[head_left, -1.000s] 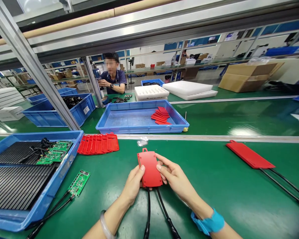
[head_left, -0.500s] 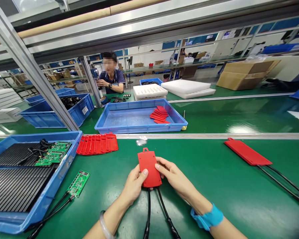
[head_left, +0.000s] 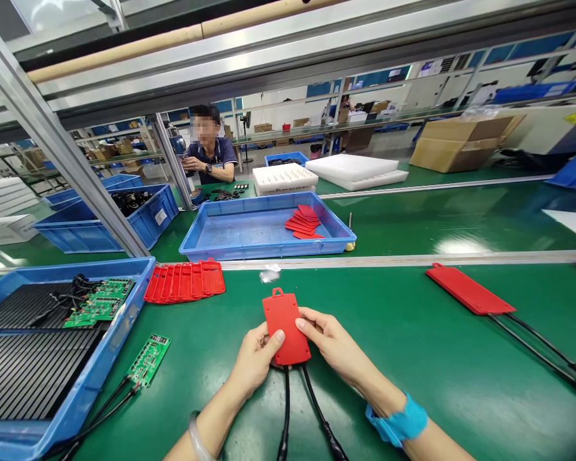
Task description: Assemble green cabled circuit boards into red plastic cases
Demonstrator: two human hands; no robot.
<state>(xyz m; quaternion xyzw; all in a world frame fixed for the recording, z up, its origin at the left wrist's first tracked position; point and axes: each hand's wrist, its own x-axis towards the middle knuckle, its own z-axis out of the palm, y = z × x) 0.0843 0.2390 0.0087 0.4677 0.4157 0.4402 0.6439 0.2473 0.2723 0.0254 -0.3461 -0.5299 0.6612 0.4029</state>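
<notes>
Between both hands I hold a red plastic case point(head_left: 288, 323) with a small hanging loop at its far end and two black cables point(head_left: 287, 403) coming out of its near end. My left hand point(head_left: 255, 358) grips its left edge, thumb on the top face. On the right edge, my right hand point(head_left: 324, 336) grips it the same way, thumb pressed near the side. The fingers under the case are hidden. To the left lies a green circuit board point(head_left: 148, 360) with black leads. A second red case point(head_left: 470, 289) with cables rests at the right.
A blue tray point(head_left: 146, 272) at left holds black slatted parts and circuit boards point(head_left: 98, 304). Red case frames point(head_left: 185, 282) lie in a row beside it. Beyond the rail, another blue tray point(head_left: 230, 250) contains red flat pieces point(head_left: 303, 221). A co-worker point(head_left: 210, 147) sits across the bench.
The view has shifted slightly, so the surroundings sit a little further left. Both hands keep the same hold on the red case, with almost no movement.
</notes>
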